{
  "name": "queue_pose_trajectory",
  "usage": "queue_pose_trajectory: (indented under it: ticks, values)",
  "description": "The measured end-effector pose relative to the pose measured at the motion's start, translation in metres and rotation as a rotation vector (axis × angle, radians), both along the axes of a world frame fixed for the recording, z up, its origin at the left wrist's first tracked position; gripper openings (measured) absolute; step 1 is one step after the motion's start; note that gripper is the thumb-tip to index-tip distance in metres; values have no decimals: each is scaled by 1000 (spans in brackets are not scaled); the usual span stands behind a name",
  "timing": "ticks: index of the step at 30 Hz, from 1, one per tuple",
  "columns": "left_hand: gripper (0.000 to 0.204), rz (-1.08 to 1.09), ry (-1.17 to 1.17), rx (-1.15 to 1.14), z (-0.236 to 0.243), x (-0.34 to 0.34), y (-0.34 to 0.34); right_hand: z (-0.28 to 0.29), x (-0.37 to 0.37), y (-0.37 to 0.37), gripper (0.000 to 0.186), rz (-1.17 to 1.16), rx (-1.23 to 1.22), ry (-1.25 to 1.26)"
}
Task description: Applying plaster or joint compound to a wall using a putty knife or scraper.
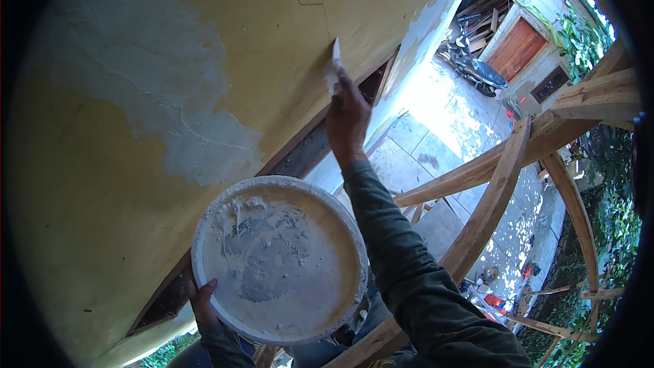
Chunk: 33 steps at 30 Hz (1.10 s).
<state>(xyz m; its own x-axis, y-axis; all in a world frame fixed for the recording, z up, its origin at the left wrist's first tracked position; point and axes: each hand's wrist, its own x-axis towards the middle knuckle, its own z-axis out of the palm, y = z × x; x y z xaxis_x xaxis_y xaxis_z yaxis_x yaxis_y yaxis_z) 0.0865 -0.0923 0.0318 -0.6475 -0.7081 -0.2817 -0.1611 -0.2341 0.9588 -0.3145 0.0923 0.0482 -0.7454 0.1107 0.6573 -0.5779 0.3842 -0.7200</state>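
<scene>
My left hand (203, 301) grips the near-left rim of a wide round basin (361, 249), its thumb over the edge. Wet white plaster (253, 203) clings inside it, with lumps toward the far-left side. Beyond the basin, my right hand (349, 121) is closed around a putty knife (335, 61) smeared with white. The knife's tip is at the yellow wall (272, 48), just below a thin dark crack (310, 4); whether it touches cannot be made out. A large whitish patch (150, 75) covers the wall on the left.
Dark openings (303, 150) run along the wall's lower part. Wooden scaffold beams (494, 197) cross on my right. Well below lies a paved yard (436, 157), with a parked motorcycle (480, 71) by a wooden door (518, 49). Greenery (613, 211) grows at the far right.
</scene>
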Motion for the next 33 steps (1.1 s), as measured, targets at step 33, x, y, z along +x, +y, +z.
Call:
queue_pose_trajectory:
  ticks: [33]
  values:
    - [78, -328, 326, -6, -57, -109, 29, 47, 48, 14, 45, 126, 214, 37]
